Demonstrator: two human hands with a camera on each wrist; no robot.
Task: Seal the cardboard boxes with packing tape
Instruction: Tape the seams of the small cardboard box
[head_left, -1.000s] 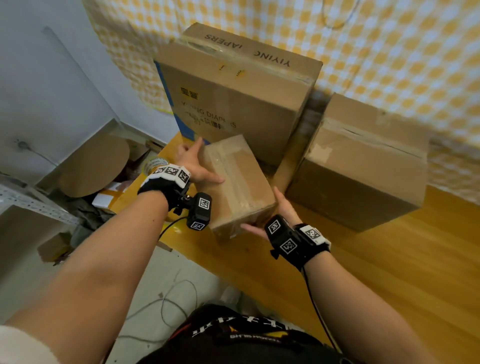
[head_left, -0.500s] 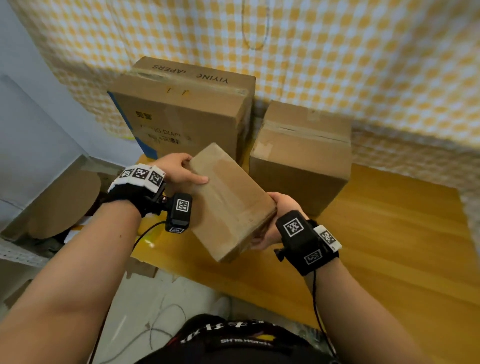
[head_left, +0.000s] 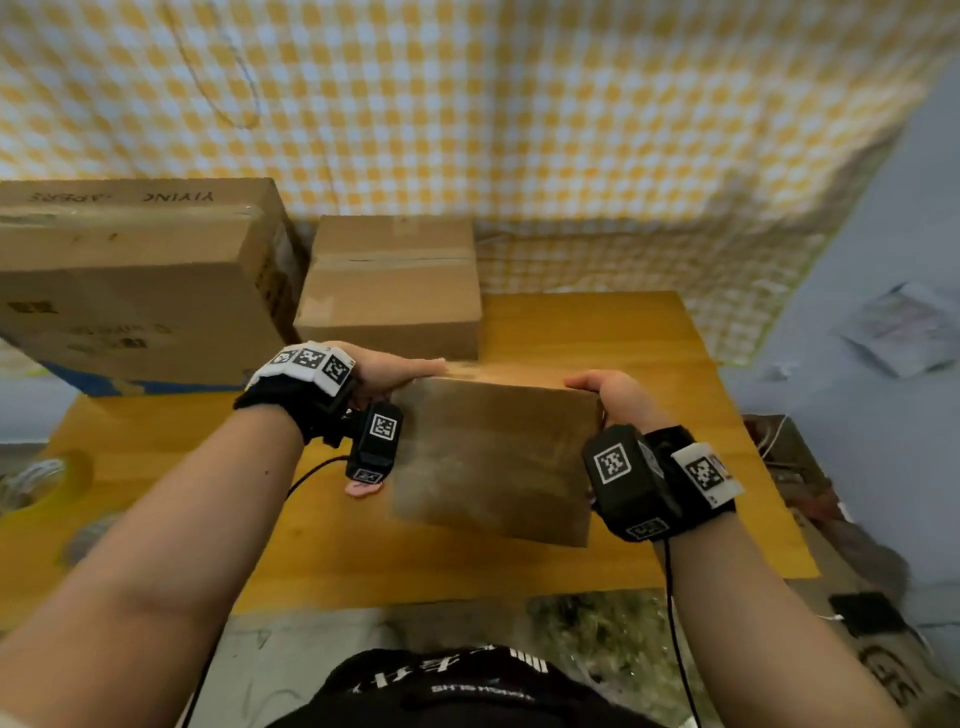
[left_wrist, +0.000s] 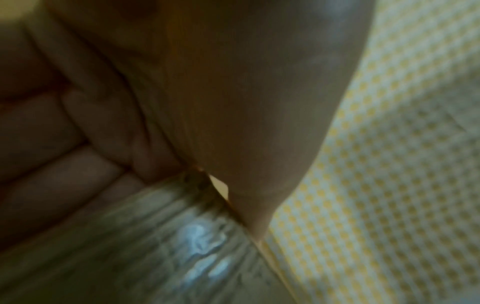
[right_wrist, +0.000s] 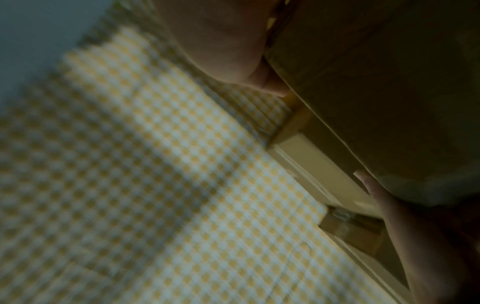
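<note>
Both grips clasp the small box (head_left: 493, 457), left hand (head_left: 387, 366), right hand (head_left: 615, 397); the big carton (head_left: 130, 280) reads "YIYING".

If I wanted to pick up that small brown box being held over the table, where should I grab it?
Take the small box by its two short ends, one hand from each side, as the left hand and right hand do here. It is a plain block without handles, so pressing on opposite flat ends probably keeps it steadiest.
</note>
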